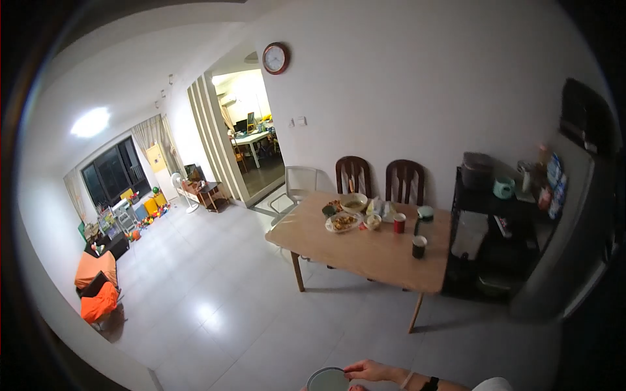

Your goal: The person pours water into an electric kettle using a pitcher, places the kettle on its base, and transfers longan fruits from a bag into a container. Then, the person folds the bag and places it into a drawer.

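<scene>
At the bottom edge of the head view is a round, grey-green dish [328, 380] with a dark rim, cut off by the frame. It could be a plate or a shallow bowl; I cannot tell which. My right hand [368, 370] grips its right side, fingers over the rim, with a dark band and a light bracelet on the wrist. Only a sliver of skin shows at the dish's lower left, perhaps my left hand, its fingers hidden below the frame.
Ahead stands a wooden table [365, 251] bearing a plate of food [343, 222], a large bowl [353, 203], a red cup [399, 223] and a dark cup [418, 246]. Two dark chairs [353, 171] are behind it. A black shelf [492, 203] stands right; orange-covered seating [98, 287] is left.
</scene>
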Motion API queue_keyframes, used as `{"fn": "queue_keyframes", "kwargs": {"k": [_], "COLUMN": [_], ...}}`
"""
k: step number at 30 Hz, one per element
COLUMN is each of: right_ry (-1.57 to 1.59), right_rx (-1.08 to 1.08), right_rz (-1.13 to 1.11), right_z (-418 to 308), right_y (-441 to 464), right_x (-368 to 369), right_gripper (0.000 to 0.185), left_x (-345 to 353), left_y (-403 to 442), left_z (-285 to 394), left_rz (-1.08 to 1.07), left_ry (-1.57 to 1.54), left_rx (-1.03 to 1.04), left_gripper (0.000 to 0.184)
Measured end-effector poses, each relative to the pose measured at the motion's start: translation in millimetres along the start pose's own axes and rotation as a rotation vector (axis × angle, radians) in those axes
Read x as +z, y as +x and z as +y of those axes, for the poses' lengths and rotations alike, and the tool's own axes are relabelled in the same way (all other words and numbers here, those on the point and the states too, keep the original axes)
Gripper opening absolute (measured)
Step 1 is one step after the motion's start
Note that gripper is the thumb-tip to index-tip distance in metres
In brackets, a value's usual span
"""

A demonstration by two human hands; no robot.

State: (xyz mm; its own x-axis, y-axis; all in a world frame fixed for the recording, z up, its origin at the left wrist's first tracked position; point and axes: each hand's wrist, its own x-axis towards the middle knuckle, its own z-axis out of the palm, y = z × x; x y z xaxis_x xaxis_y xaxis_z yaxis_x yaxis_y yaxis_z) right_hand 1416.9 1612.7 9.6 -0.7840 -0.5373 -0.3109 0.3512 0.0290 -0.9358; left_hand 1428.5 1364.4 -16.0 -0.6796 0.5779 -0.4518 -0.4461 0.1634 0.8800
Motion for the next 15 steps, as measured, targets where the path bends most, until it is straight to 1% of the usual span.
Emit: {"fn": "queue_keyframes", "kwargs": {"k": [1, 2, 4, 6, 7, 8, 9, 10, 11, 12, 13, 14, 15], "right_ry": [-0.065, -0.084, -0.052, -0.039, 0.000, 0.040, 0.165, 0.293, 0.377, 0.460, 0.455, 0.548, 0.643], "right_rx": [0.044, 0.066, 0.082, -0.004, -0.032, -0.067, -0.080, -0.091, -0.104, -0.116, -0.116, -0.183, -0.250], "right_rz": [0.047, 0.035, 0.218, 0.322, 0.386, 0.452, 0.520, 0.591, 0.638, 0.688, 0.673, 0.710, 0.751], "right_z": [-38, -61, -92, -106, -109, -110, -104, -101, -115, -131, -134, -131, -131], "right_y": [8, 21, 48, 77, 93, 109, 127, 147, 163, 178, 204, 227, 249], "right_x": [-14, -33, -70, -115, -139, -165, -192, -218, -236, -255, -283, -312, -341], "right_gripper": [0.037, 0.037, 0.032, 0.030, 0.029, 0.029, 0.029, 0.028, 0.025, 0.023, 0.023, 0.020, 0.018], "left_x": [-16, -33, -70, -111, -130, -141, -154, -178, -203, -233, -254, -277, -302], "left_y": [32, 63, 127, 191, 226, 243, 263, 298, 333, 368, 394, 423, 453], "left_z": [22, 42, 81, 124, 147, 201, 256, 274, 295, 317, 354, 389, 416], "left_rz": [-0.047, -0.096, -0.217, -0.366, -0.399, -0.416, -0.433, -0.425, -0.422, -0.470, -0.441, -0.432, -0.416], "left_ry": [0.004, 0.010, 0.043, 0.074, 0.089, 0.129, 0.165, 0.368, 0.513, 0.597, 0.629, 0.651, 0.693], "left_rx": [0.006, 0.016, 0.075, 0.123, 0.089, -0.133, -0.355, -0.218, -0.205, -0.137, -0.120, -0.137, -0.074], "left_gripper": [0.045, 0.044, 0.041, 0.038, 0.036, 0.043, 0.052, 0.064, 0.059, 0.059, 0.056, 0.056, 0.059]}}
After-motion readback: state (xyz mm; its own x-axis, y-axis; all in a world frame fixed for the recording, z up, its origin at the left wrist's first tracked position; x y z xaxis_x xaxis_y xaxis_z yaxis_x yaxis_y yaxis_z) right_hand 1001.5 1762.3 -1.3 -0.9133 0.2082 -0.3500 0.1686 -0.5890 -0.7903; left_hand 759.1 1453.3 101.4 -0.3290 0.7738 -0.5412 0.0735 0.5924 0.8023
